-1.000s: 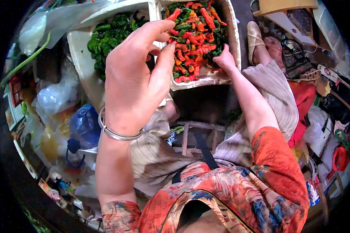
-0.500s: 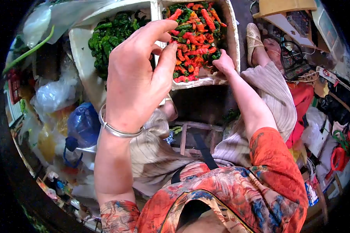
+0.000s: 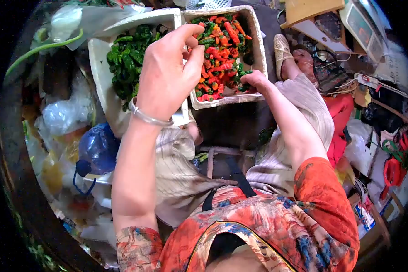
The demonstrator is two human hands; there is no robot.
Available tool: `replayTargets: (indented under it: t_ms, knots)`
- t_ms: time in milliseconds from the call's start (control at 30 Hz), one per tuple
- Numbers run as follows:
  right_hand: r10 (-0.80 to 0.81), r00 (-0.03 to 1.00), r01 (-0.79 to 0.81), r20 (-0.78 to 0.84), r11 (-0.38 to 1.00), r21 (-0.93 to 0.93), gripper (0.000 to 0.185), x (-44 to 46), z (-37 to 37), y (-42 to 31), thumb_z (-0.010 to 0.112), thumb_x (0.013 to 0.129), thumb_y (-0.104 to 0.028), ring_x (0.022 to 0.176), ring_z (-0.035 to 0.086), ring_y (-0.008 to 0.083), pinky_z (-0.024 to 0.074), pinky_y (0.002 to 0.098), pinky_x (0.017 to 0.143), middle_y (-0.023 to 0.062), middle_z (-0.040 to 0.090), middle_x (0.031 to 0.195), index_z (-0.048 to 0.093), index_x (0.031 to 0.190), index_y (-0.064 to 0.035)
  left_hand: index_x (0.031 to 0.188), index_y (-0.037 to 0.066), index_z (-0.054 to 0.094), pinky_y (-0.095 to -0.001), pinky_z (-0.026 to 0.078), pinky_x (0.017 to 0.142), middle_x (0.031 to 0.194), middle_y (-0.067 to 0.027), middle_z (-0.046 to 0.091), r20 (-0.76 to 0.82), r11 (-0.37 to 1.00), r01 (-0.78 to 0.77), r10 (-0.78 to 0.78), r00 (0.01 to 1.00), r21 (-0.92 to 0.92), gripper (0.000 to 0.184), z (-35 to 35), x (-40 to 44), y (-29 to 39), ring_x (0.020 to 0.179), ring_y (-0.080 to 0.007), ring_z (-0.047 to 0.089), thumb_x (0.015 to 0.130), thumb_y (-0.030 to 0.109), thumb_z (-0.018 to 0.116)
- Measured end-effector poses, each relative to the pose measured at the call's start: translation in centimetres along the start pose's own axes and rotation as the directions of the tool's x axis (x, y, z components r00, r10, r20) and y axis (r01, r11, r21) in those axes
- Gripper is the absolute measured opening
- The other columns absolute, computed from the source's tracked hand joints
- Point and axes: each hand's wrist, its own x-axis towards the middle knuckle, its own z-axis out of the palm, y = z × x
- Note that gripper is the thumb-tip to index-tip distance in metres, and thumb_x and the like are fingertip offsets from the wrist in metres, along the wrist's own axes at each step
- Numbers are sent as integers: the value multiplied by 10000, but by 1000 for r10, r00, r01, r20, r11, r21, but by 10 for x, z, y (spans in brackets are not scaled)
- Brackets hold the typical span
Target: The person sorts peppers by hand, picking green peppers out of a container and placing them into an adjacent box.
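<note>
My left hand (image 3: 165,68), with a silver bangle (image 3: 149,113) at the wrist, hovers over the wall between two white foam boxes. Its fingers are loosely curled, thumb and forefinger apart, and no object shows between them. Red, orange and some green chili peppers (image 3: 222,50) fill the right-hand box (image 3: 260,54). At that box's near right corner, my right hand (image 3: 256,80) is closed, a green chili pepper (image 3: 242,72) showing at its fingertips. Dark green peppers (image 3: 127,59) lie heaped in the left-hand box (image 3: 97,68), partly hidden behind my left hand.
A blue tied plastic bag (image 3: 97,149) and clear plastic bags (image 3: 65,113) lie to the left. A long green stem (image 3: 45,50) crosses the upper left. Cluttered goods, a red cloth (image 3: 340,122) and a wooden piece (image 3: 308,11) are on the right.
The view has shifted, so the boxes sit slightly lower and the right-hand one further left. My right hand has moved a little toward the box's near edge, with the green chili pepper at its fingertips.
</note>
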Motion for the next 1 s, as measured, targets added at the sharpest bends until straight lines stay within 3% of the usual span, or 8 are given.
replayTargets:
  t_ms: [67, 167, 267, 300, 400, 467, 833, 1000]
  knots:
    - [-3, 995, -11, 97, 991, 136, 290, -26, -12, -23, 694, 752, -174, 628, 627, 191, 510, 353, 520, 117, 653, 775, 633, 880, 79, 1107, 10, 620, -213, 459, 591, 823, -37, 650, 26, 1000, 16, -17, 1000, 12, 251, 0, 0, 1, 630, -48, 549, 864, 70, 601]
    - [-117, 975, 56, 187, 952, 300, 110, -95, -23, -75, 655, 715, -91, 468, 521, 155, 441, 292, 421, 31, 587, 691, 608, 805, -49, 1100, 9, 623, -238, 471, 573, 823, -57, 668, 37, 997, -52, 50, 998, 64, 256, 3, 2, -5, 630, -72, 579, 854, 78, 607]
    - [-292, 915, 148, 278, 885, 442, 342, -162, -33, -107, 655, 743, -63, 623, 586, 111, 465, 246, 472, 14, 628, 858, 584, 1077, -76, 1053, -15, 629, -298, 504, 619, 787, -117, 668, 64, 1000, -8, 9, 998, -7, 253, 6, 2, -8, 656, -182, 630, 819, 79, 615]
    - [-351, 899, 168, 261, 829, 533, 445, -164, -29, -105, 647, 745, -45, 696, 611, 106, 496, 232, 514, 25, 632, 942, 552, 1180, -69, 1011, -41, 627, -347, 527, 669, 751, -175, 668, 59, 999, 5, -2, 998, -50, 241, 7, 3, -9, 685, -276, 667, 798, 71, 609]
    - [-519, 816, 209, 253, 673, 710, 489, -189, -26, -111, 617, 742, -6, 899, 629, 152, 525, 296, 829, 66, 640, 1051, 522, 1221, -1, 1138, -47, 596, -287, 519, 689, 860, -118, 675, 204, 977, 190, -167, 965, -99, 359, 7, 6, -12, 738, -169, 645, 811, 96, 633]
    - [-556, 779, 219, 288, 673, 706, 508, -188, -26, -114, 616, 734, -10, 938, 605, 136, 500, 277, 853, 66, 623, 1079, 517, 1232, 11, 1227, -33, 557, -266, 512, 730, 991, -77, 654, 325, 894, 375, -289, 900, -243, 426, 10, 7, -13, 827, -125, 625, 837, 117, 641]
    - [-690, 625, 259, 364, 623, 738, 523, -178, -54, -121, 651, 719, -50, 903, 566, 99, 462, 240, 817, 30, 604, 1023, 520, 1224, -17, 1136, 34, 602, -284, 548, 720, 943, -32, 644, 384, 725, 419, -227, 895, -547, 269, 36, 24, -8, 826, -96, 613, 898, 157, 628]
    - [-724, 627, 226, 286, 521, 823, 557, -181, -60, -123, 642, 721, -31, 928, 587, 114, 476, 248, 836, 34, 623, 1059, 511, 1261, -23, 1119, 11, 578, -374, 555, 785, 1047, -118, 668, 343, 563, 407, -222, 913, -719, 227, 28, 28, -6, 938, -197, 656, 949, 150, 519]
